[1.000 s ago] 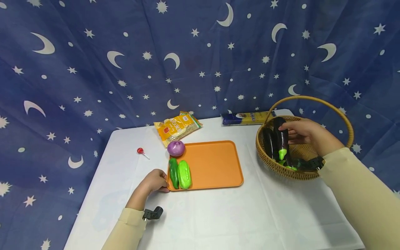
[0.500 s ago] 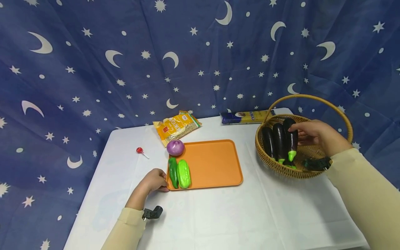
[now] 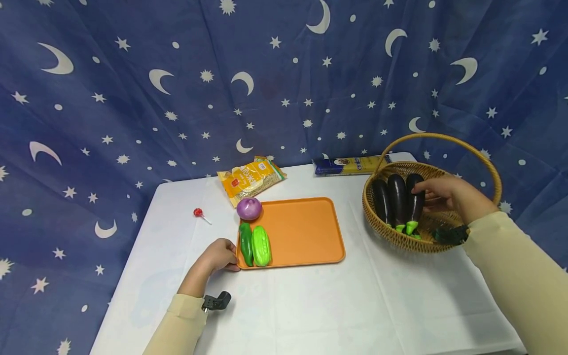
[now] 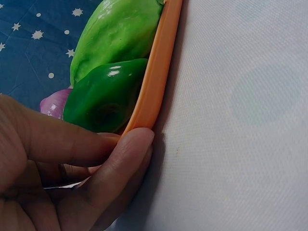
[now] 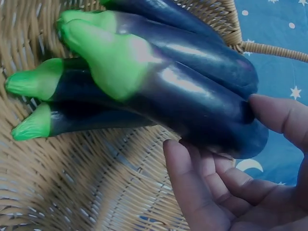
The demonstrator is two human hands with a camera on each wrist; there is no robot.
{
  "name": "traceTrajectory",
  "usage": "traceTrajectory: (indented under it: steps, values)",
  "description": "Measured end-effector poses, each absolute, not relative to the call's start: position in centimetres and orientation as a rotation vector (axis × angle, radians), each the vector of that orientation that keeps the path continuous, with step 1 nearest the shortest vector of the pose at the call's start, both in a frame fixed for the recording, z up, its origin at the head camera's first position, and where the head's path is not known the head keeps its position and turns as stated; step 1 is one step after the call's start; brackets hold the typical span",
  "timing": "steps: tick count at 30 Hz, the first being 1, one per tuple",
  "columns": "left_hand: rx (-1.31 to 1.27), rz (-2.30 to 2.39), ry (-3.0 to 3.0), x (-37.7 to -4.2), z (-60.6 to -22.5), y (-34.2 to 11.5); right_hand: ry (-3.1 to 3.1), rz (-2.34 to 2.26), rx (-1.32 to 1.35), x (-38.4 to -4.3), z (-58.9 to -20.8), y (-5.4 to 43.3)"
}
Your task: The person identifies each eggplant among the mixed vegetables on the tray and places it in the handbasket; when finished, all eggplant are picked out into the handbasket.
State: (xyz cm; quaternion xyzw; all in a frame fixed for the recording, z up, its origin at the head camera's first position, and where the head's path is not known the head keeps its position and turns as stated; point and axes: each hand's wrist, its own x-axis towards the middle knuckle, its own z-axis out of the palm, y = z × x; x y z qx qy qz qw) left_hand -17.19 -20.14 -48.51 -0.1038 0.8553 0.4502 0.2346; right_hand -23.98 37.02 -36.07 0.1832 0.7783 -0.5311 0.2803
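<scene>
My left hand point(image 3: 220, 255) pinches the lower-left corner of an orange tray point(image 3: 306, 231) between thumb and fingers. On the tray lie a dark green pepper point(image 3: 246, 244) and a light green, bumpy vegetable point(image 3: 261, 246); a purple onion point(image 3: 249, 209) sits at its upper-left corner. At the right, a wicker basket point(image 3: 390, 238) holds several dark purple eggplants with green stems. My right hand point(image 3: 448, 194) reaches into it and holds the rightmost upper eggplant point(image 5: 192, 101), thumb on its rounded end and fingertips along its lower side. More eggplants point(image 5: 82, 115) lie beneath.
A yellow grain packet point(image 3: 252, 180) lies behind the tray. Farther right, a blue and yellow packet point(image 3: 346, 166) lies along the table's back edge. A red lollipop point(image 3: 198, 212) lies left of the tray. The basket's tall handle point(image 3: 443, 136) arches above its rim.
My right hand has moved right and slightly down with the eggplant, which now lies beside two others in the basket. The left hand has stayed at the tray corner.
</scene>
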Motion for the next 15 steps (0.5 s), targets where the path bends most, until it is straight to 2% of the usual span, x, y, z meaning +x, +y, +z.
traceTrajectory:
  steps: [15]
  values:
    - [-0.27, 1.239, 2.348, -17.12, -48.65, -20.31, 2.092, -1.366, 0.504, -23.81, -36.06, 37.23]
